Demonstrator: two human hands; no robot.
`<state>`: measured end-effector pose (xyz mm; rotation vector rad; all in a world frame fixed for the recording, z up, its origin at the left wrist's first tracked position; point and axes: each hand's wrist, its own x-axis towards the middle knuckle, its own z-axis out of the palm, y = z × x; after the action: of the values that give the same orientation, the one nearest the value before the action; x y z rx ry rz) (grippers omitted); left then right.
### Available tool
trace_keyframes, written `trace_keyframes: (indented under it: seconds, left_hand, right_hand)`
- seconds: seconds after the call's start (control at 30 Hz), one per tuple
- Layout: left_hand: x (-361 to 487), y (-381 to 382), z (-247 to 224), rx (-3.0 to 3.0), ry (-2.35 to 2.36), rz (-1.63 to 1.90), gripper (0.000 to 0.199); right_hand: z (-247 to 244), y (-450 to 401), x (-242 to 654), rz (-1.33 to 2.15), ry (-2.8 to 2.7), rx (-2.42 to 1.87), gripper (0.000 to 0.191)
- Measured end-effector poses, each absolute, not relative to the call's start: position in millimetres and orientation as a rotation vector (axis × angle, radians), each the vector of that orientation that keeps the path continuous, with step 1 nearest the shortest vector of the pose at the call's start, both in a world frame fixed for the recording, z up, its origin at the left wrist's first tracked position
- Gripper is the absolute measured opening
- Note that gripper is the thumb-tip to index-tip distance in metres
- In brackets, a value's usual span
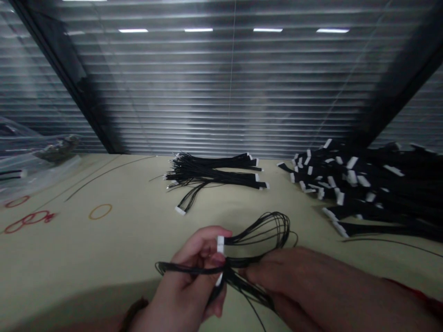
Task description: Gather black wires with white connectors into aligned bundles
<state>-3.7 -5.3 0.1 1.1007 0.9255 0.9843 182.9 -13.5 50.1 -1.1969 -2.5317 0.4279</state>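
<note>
My left hand (194, 281) is closed around a black wire harness (254, 260), with a white connector (220, 244) pinched between its thumb and fingers. A looped bunch of the thin black wires rises to the right of the connector, and another loop passes leftward over the hand. Close by, my right hand (284, 272) is closed on the harness wires, its fingertips largely hidden. Loose wire ends trail downward between both hands.
A stack of black wire harnesses (218, 171) with white connectors lies ahead. On the right is a larger harness pile (374, 184). A yellow rubber band (100, 211), red rubber bands (29, 221) and a clear plastic bag (34, 170) are at left. Window blinds (207, 92) stand behind.
</note>
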Motion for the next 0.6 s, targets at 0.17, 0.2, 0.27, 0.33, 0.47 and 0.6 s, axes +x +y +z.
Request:
trace_keyframes:
  seconds: [0.17, 0.2, 0.27, 0.33, 0.47, 0.6]
  left_hand:
    - [-3, -10, 0, 1.156, 0.873, 0.982, 0.015]
    - [-3, -10, 0, 1.165, 0.869, 0.978, 0.015]
    - [-3, -10, 0, 1.179, 0.872, 0.967, 0.015]
    - [-3, -9, 1, 1.170, 0.888, 0.970, 0.014]
    - [-1, -7, 3, 1.107, 0.910, 0.974, 0.015]
    - [1, -3, 4, 1.015, 0.960, 0.967, 0.019]
  right_hand:
    - [54, -7, 173, 0.763, -2.480, -1.282, 0.030]
    - [52, -7, 172, 0.797, -2.469, -1.310, 0.030]
    - [49, -7, 172, 0.811, -2.445, -1.339, 0.028]
    - [45, -11, 171, 0.707, -2.411, -1.355, 0.025]
    - [48, -15, 173, 0.477, -2.256, -1.332, 0.019]
    - [72, -3, 195, 0.647, -2.253, -1.239, 0.033]
